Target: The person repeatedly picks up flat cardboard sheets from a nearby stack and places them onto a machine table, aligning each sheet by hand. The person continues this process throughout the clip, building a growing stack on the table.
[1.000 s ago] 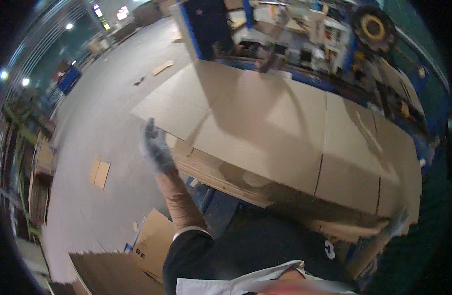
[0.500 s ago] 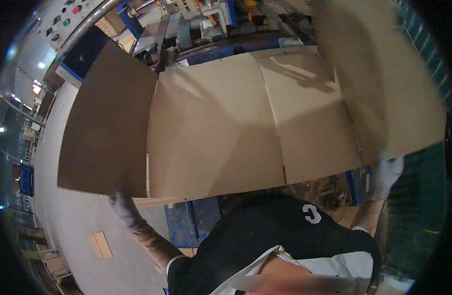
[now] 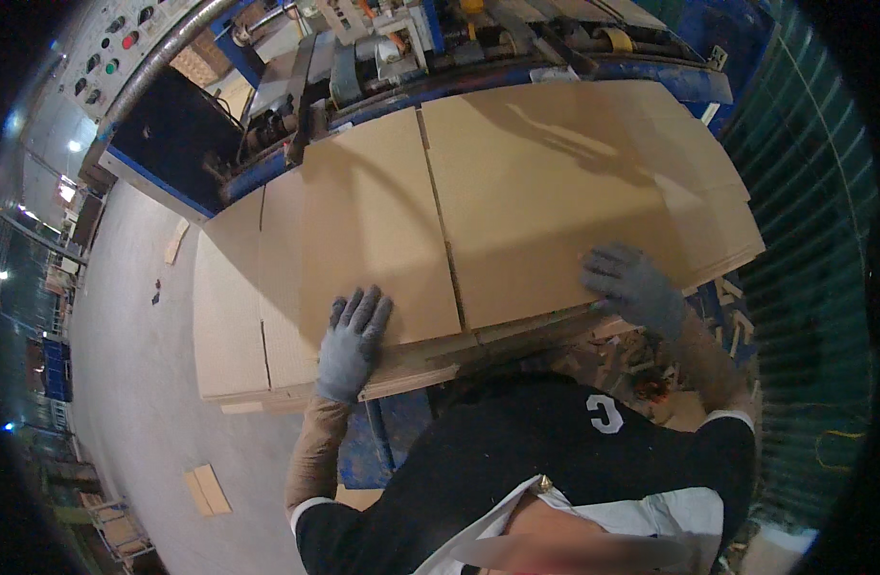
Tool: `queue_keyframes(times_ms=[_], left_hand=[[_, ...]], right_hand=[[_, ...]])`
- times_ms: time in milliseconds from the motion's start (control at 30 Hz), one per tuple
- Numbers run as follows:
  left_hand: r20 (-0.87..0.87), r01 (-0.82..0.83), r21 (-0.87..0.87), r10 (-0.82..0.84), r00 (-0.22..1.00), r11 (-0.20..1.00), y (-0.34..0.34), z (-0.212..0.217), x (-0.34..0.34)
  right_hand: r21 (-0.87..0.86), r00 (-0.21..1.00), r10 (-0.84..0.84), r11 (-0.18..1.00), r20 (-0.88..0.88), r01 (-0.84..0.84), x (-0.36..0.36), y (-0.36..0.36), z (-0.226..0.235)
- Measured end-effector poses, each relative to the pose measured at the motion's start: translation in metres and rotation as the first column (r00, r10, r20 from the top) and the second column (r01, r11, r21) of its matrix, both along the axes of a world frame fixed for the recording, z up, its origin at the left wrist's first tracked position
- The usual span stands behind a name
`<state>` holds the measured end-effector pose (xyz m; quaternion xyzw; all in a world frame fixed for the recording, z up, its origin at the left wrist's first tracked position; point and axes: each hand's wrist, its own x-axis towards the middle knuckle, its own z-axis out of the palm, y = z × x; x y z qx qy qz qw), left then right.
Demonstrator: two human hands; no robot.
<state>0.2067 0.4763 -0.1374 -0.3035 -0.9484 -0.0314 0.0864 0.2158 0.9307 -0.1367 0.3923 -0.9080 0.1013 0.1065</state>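
A folded brown cardboard sheet [image 3: 545, 211] lies flat, with a dark slit or crease running across it from front to back. Beneath it, wider cardboard sheets [image 3: 231, 316] form a stack that juts out to the left and right. My left hand [image 3: 352, 350], in a grey glove, rests near the sheet's front left corner, its fingers stretched out over the board. Also gloved, my right hand [image 3: 636, 287] lies with fingers extended on the front right part of the sheet. Neither hand grips anything.
Behind the stack stands a machine [image 3: 392, 57] with blue frame parts and rollers. A control panel [image 3: 114, 48] with buttons is at upper left. Green corrugated sheeting [image 3: 813, 240] borders the right. Cardboard scraps [image 3: 617, 369] litter the area below the stack; a small cardboard piece [image 3: 207, 489] lies on the floor.
The sheet's raised side panels have come down, and it now lies folded flat on the stack. Both hands have moved inward from its outer edges onto its top.
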Motion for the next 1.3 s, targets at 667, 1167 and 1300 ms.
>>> queue_keyframes(times_ms=[667, 1167, 1300], left_hand=[[0.235, -0.395, 0.585, 0.319, 0.918, 0.708, -0.063, -0.047, -0.135], [-0.011, -0.08, 0.068, 0.081, 0.997, 0.995, 0.006, -0.001, -0.042], [-0.147, 0.036, 0.04, -0.03, 0.989, 0.999, 0.002, -0.002, -0.043]], right_hand=[[-0.152, 0.796, -0.604, 0.785, 0.028, 0.601, -0.218, 0.174, -0.065], [0.072, 0.867, -0.485, 0.866, -0.116, 0.495, -0.057, 0.083, -0.025], [0.074, 0.9, -0.433, 0.897, -0.047, 0.435, -0.041, 0.071, -0.019]])
